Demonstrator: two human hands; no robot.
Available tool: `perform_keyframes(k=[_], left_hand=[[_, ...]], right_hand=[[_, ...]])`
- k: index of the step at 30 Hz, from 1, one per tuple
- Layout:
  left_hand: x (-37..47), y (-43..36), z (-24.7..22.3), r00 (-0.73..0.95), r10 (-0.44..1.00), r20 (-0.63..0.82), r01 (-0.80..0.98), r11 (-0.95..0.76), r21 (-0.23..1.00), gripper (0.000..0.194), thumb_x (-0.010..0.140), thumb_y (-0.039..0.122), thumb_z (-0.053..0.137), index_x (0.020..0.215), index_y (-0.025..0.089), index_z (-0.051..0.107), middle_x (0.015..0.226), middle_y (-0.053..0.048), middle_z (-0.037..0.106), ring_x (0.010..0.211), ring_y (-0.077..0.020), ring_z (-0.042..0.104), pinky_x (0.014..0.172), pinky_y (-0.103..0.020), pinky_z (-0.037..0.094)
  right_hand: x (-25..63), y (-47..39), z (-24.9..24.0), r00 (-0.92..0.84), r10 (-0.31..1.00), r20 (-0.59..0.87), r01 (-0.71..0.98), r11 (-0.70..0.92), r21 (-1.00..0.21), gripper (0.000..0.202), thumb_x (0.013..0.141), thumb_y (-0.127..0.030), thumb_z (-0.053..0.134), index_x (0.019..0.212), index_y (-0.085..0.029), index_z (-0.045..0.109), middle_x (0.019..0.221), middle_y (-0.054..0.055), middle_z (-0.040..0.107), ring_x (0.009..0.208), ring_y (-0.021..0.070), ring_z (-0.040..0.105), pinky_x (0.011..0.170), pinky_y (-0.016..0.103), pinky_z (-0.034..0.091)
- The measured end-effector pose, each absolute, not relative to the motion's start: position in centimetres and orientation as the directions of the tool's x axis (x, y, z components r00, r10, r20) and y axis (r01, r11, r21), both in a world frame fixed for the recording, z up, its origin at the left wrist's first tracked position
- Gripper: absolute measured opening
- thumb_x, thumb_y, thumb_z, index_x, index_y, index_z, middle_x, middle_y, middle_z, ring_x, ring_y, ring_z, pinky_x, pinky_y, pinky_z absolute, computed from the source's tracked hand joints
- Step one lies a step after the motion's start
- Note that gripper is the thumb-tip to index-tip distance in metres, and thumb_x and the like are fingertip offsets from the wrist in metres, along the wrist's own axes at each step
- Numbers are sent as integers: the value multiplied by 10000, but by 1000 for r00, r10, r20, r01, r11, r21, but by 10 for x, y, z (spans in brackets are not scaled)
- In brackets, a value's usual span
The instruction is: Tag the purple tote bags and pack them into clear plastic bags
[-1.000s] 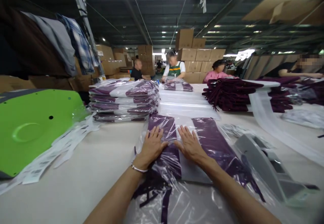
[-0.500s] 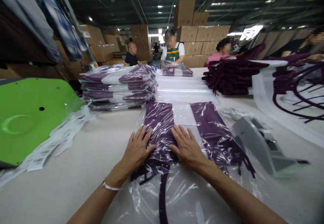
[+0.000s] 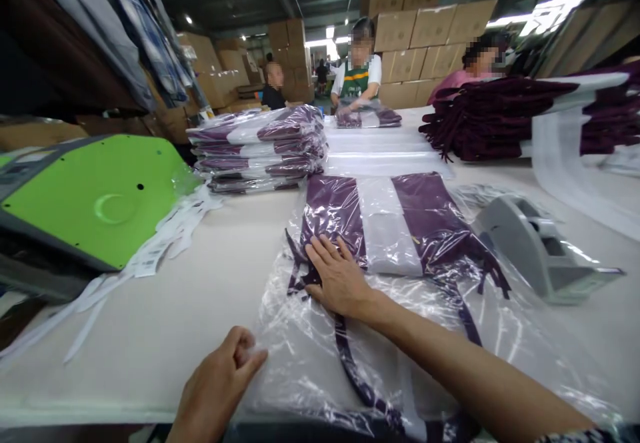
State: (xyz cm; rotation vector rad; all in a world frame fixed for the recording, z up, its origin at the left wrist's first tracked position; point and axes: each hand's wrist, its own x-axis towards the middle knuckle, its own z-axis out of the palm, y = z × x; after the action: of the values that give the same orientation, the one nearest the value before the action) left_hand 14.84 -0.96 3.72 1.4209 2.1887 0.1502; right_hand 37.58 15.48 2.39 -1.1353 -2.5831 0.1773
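A folded purple garment (image 3: 430,213) with a white band (image 3: 385,223) across its middle lies inside a clear plastic bag (image 3: 295,363) on the table. My right hand (image 3: 340,279) rests flat on the bag over the garment's left lower part, fingers spread. Dark purple straps (image 3: 355,373) trail from the garment down towards the bag's near end. At the bag's lower left edge, my left hand (image 3: 215,379) has its fingers curled and its thumb against the plastic, pinching the edge.
Bagged garments (image 3: 260,153) are stacked at the back left. A green-sided machine (image 3: 100,196) with label strips (image 3: 150,256) stands left. A grey tape dispenser (image 3: 535,249) sits right, below a purple garment pile (image 3: 490,123). A co-worker (image 3: 357,76) handles another bag across the table.
My left hand has left the garment and come down and left to the bag's edge. My right hand has shifted left over the garment. The view has tilted down somewhat.
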Motion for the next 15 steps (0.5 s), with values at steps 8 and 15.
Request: perform_keyframes(k=[8,15], left_hand=[[137,-29,25,-303,885,-353,784,442,436,315,938,518,290,806,267,427,636,44,595,651,-190,641,680,-287,405],[144,-33,28,-316,880,-355,629,474,616,368,908,619,352,836,268,435,641,33,644,602,-203,637,670,-317,458]], right_hand=[[397,123,18,-692,717,79,673,681,-289,836,797,-260,561,1575,-161,272,1671,110,137,1541,315,80,1243,531,33],[414,103,27,-655,744,133,709,666,-235,800,817,-184,544,1572,-160,280,1668,94,151,1542,306,83,1251,519,74]])
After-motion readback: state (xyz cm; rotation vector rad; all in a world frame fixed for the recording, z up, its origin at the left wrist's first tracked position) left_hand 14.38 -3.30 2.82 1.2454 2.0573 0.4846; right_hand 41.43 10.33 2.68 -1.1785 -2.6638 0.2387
